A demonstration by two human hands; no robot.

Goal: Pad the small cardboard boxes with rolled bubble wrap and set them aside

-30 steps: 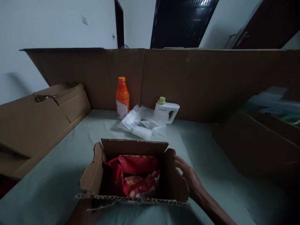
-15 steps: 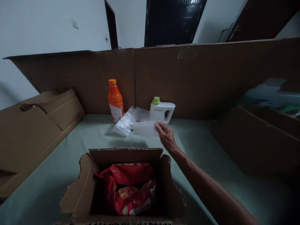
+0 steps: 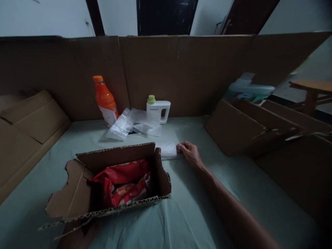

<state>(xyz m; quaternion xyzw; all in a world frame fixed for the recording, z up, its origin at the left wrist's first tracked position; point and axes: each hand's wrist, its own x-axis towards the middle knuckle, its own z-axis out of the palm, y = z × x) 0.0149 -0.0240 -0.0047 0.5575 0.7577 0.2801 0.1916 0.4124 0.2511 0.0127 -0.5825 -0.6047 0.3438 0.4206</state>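
Observation:
My right hand point(image 3: 190, 154) pinches the right end of a piece of bubble wrap point(image 3: 168, 149). This piece lies low over the cloth, just beside the far right corner of an open cardboard box point(image 3: 116, 151). Inside the box is a crumpled red packet point(image 3: 127, 173). My left hand point(image 3: 81, 232) shows dimly below the box's near edge; its fingers are hidden. More bubble wrap point(image 3: 120, 124) lies in loose sheets between an orange-capped bottle point(image 3: 105, 100) and a white jug with a green cap point(image 3: 155, 110).
A tall cardboard panel point(image 3: 202, 72) stands along the back. Folded cardboard point(image 3: 33, 117) is at the left. On the right, another open carton point(image 3: 233, 128) holds a pale translucent container point(image 3: 250, 89). Pale green cloth point(image 3: 186, 200) covers the surface. A wooden stool point(image 3: 311, 88) stands beyond.
My right hand has brought the bubble wrap nearer and down beside the box. The box now sits at an angle, and my left hand has come into view. The camera has turned right.

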